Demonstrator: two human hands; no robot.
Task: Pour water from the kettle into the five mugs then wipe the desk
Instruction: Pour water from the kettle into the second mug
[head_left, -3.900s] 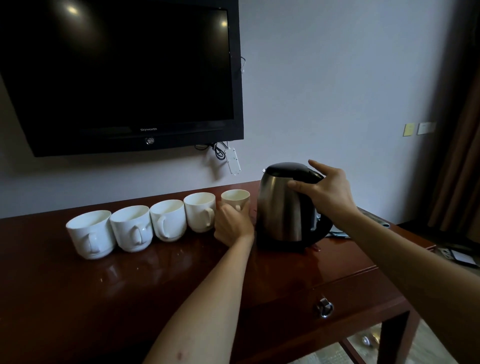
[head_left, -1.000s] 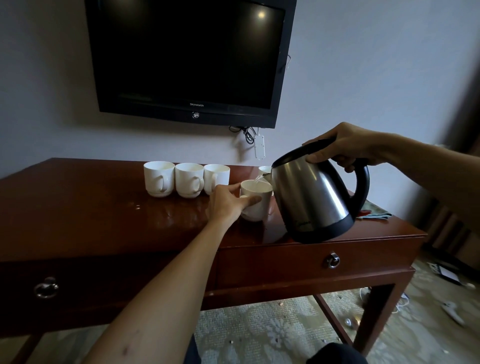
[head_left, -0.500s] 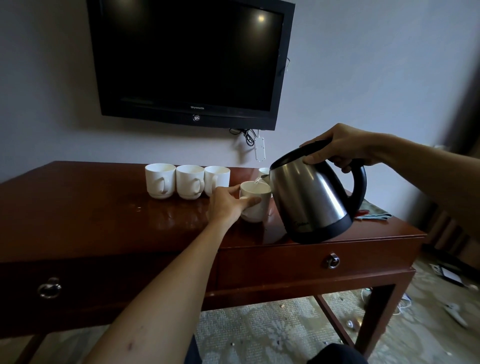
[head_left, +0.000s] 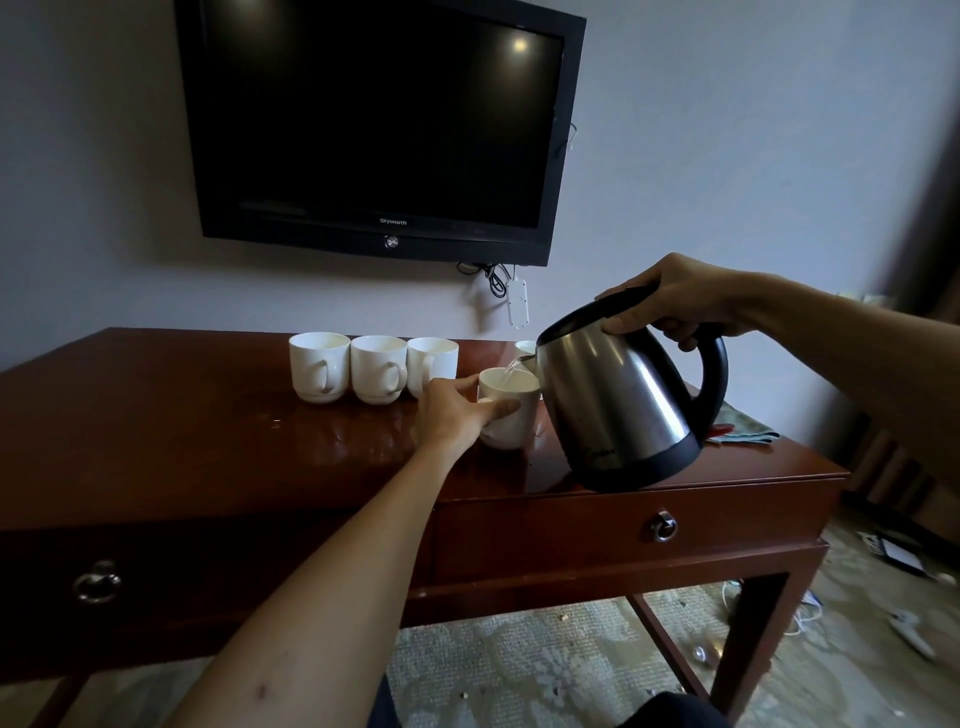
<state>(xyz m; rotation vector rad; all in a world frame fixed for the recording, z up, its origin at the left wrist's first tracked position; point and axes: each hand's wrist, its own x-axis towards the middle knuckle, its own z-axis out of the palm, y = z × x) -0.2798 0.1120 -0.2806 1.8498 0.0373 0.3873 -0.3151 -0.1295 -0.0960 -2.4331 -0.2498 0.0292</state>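
The kettle (head_left: 623, 400) hangs tilted above the bench (head_left: 208, 441), spout streaming into the front mug (head_left: 511, 415). The right hand (head_left: 675, 301) has its fingers clenched round the top handle; a steel body holding water is likely heavy, so grip there. The left hand (head_left: 452, 415) grasps the glazed, probably slippery, breakable mug.

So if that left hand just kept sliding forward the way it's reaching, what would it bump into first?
Nothing new: the left hand already grips the front mug being filled, so it would push that mug along the desk. Beyond it, probably the kettle spout or the half-hidden mug behind; depth is unclear.
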